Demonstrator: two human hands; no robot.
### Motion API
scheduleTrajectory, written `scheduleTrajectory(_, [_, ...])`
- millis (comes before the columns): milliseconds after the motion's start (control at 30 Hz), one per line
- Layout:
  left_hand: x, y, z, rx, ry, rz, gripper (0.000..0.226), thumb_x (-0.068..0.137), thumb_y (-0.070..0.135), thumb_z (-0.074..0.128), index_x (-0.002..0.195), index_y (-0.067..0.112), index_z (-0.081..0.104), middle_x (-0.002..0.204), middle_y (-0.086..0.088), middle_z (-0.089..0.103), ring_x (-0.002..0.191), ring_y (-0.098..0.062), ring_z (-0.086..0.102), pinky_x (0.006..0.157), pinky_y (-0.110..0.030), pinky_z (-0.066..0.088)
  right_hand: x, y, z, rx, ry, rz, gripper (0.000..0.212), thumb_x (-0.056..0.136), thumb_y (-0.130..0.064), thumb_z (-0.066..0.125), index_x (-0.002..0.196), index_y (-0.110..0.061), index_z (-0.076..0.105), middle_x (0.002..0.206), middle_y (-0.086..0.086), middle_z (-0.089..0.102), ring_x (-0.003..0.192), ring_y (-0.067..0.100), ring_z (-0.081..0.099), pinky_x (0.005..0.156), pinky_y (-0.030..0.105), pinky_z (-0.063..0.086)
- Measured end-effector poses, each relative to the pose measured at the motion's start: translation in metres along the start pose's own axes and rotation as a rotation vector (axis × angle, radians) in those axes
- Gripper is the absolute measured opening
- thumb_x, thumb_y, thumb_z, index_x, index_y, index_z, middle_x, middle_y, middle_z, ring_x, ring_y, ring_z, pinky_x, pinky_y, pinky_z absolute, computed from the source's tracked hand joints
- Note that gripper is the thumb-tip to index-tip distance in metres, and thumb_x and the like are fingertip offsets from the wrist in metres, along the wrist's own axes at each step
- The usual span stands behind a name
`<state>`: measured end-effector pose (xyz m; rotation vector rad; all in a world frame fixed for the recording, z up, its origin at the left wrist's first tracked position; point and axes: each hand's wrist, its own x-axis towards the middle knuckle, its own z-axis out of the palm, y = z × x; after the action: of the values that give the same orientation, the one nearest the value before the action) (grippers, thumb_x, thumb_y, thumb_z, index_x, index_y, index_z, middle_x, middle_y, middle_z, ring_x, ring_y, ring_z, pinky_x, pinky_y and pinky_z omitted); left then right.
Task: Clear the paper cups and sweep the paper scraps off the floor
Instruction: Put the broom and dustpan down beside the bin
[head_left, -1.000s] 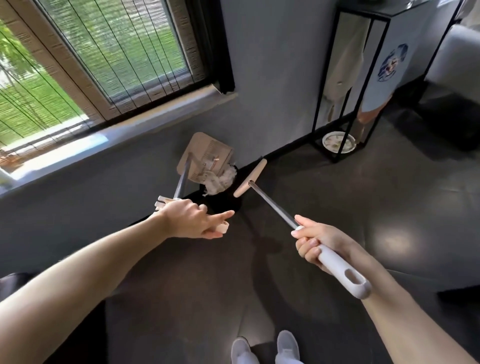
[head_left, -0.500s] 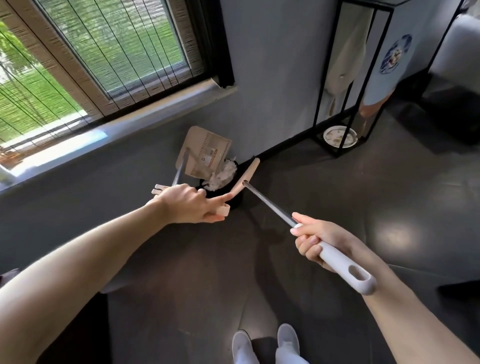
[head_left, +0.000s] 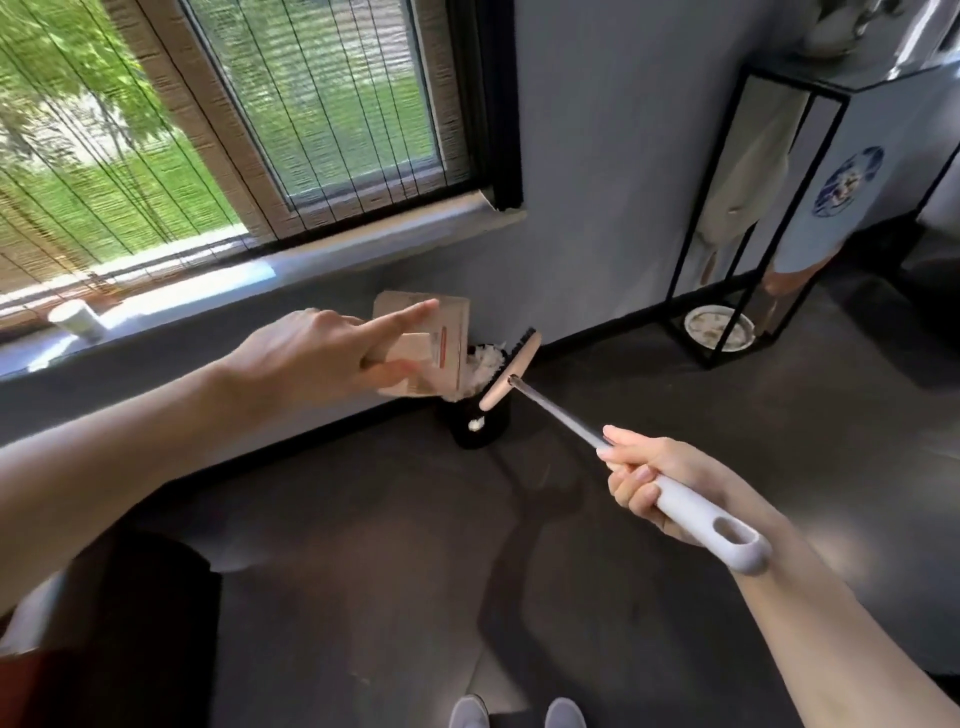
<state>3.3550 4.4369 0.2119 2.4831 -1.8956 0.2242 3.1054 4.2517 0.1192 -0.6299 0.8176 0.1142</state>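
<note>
My left hand (head_left: 322, 358) grips the beige handle of a tan dustpan (head_left: 449, 332), index finger stretched out along it. The pan is tipped steeply over a small black bin (head_left: 480, 428) by the wall. White paper scraps (head_left: 485, 364) fill the bin's mouth, and one scrap clings to its side. My right hand (head_left: 652, 478) holds the white grip of a broom (head_left: 706, 527). Its metal shaft runs up-left to the wooden brush head (head_left: 511, 371), which sits at the bin's rim beside the pan. A white paper cup (head_left: 78, 319) stands on the window sill at left.
A grey wall with a large window (head_left: 260, 130) runs along the back. A black metal-frame stand (head_left: 769, 218) with a plate (head_left: 719, 327) on its lowest level is at right. Dark floor (head_left: 415, 545) lies below; my shoes show at the bottom edge.
My left hand has lifted and tipped the dustpan steeper over the bin. The broom head has moved in to the bin's rim. The view has come closer to the wall.
</note>
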Motion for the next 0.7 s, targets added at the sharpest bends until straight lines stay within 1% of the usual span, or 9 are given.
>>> scheduleTrajectory(67, [-0.006, -0.008, -0.010, -0.099, 0.069, -0.048, 0.062, 0.077, 0.075, 0.023, 0.136, 0.059, 0.009, 0.061, 0.010, 0.054, 0.046, -0.005, 0.045, 0.040, -0.015, 0.030, -0.007, -0.011, 0.013, -0.101, -0.106, -0.188, 0.073, 0.057, -0.048, 0.081, 0.117, -0.018, 0.054, 0.059, 0.004, 0.043, 0.043, 0.009, 0.044, 0.033, 0.016, 0.036])
scheduleTrajectory(133, [-0.012, -0.023, -0.018, -0.181, 0.176, -0.113, 0.054, 0.077, 0.071, 0.032, 0.127, 0.071, 0.013, 0.050, 0.012, 0.035, 0.042, -0.004, 0.037, 0.042, -0.018, 0.031, -0.011, -0.036, 0.027, -0.105, -0.270, -0.425, 0.097, 0.034, -0.064, 0.086, 0.112, -0.014, 0.057, 0.066, 0.009, 0.049, 0.056, 0.018, 0.049, 0.042, 0.024, 0.039])
scheduleTrajectory(233, [-0.021, -0.052, -0.024, -0.263, 0.257, -0.216, 0.048, 0.086, 0.062, 0.051, 0.128, 0.068, 0.026, 0.049, 0.006, 0.026, 0.041, -0.010, 0.033, 0.046, -0.024, 0.032, -0.003, -0.083, 0.061, -0.120, -0.382, -0.625, 0.077, 0.054, -0.073, 0.068, 0.105, -0.018, 0.051, 0.073, 0.011, 0.062, 0.063, 0.023, 0.060, 0.054, 0.028, 0.048])
scheduleTrajectory(333, [-0.029, -0.079, -0.027, -0.309, 0.240, -0.334, 0.049, 0.081, 0.071, 0.048, 0.127, 0.065, 0.034, 0.049, 0.005, 0.028, 0.039, -0.007, 0.028, 0.045, -0.023, 0.029, 0.024, -0.128, 0.103, -0.770, 0.128, -0.973, 0.041, 0.083, -0.050, 0.065, 0.098, -0.016, 0.045, 0.062, 0.004, 0.063, 0.046, 0.012, 0.058, 0.051, 0.029, 0.044])
scheduleTrajectory(433, [-0.036, -0.111, -0.019, -0.383, 0.191, -0.392, 0.044, 0.083, 0.064, 0.051, 0.120, 0.077, 0.030, 0.042, 0.006, 0.033, 0.038, -0.007, 0.029, 0.042, -0.022, 0.031, 0.056, -0.149, 0.129, -1.437, 0.537, -1.143, 0.026, 0.091, -0.043, 0.061, 0.098, -0.018, 0.058, 0.085, 0.002, 0.064, 0.071, 0.019, 0.062, 0.070, 0.033, 0.049])
scheduleTrajectory(500, [-0.038, -0.132, -0.013, -0.487, 0.160, -0.408, 0.054, 0.088, 0.043, 0.058, 0.119, 0.077, 0.029, 0.040, 0.007, 0.035, 0.036, -0.007, 0.030, 0.040, -0.018, 0.031, 0.076, -0.140, 0.141, -1.518, 0.465, -1.277, 0.032, 0.089, -0.037, 0.065, 0.113, -0.017, 0.059, 0.096, 0.005, 0.055, 0.079, 0.023, 0.058, 0.076, 0.030, 0.045])
scheduleTrajectory(567, [-0.038, -0.150, -0.008, -0.550, 0.128, -0.388, 0.064, 0.090, 0.029, 0.059, 0.121, 0.077, 0.028, 0.041, 0.006, 0.036, 0.037, -0.006, 0.031, 0.039, -0.016, 0.031, 0.096, -0.127, 0.156, -1.459, 0.323, -1.516, 0.072, 0.087, -0.017, 0.070, 0.148, -0.018, 0.031, 0.093, 0.012, 0.057, 0.069, 0.014, 0.052, 0.069, 0.018, 0.041])
scheduleTrajectory(633, [-0.038, -0.168, -0.004, -0.600, 0.121, -0.374, 0.067, 0.090, 0.022, 0.061, 0.121, 0.074, 0.032, 0.041, 0.006, 0.035, 0.037, -0.005, 0.032, 0.039, -0.013, 0.029, 0.113, -0.119, 0.167, -1.469, 0.275, -1.708, 0.088, 0.084, -0.006, 0.071, 0.149, -0.022, 0.015, 0.081, 0.011, 0.053, 0.061, 0.001, 0.039, 0.074, 0.010, 0.038])
scheduleTrajectory(700, [-0.035, -0.183, 0.001, -0.661, 0.136, -0.365, 0.056, 0.087, 0.037, 0.062, 0.110, 0.080, 0.035, 0.040, 0.006, 0.036, 0.036, -0.004, 0.034, 0.037, -0.011, 0.027, 0.128, -0.122, 0.177, -1.460, 0.262, -1.739, 0.081, 0.084, -0.005, 0.070, 0.148, -0.021, 0.023, 0.079, 0.002, 0.046, 0.057, -0.002, 0.033, 0.076, 0.007, 0.036])
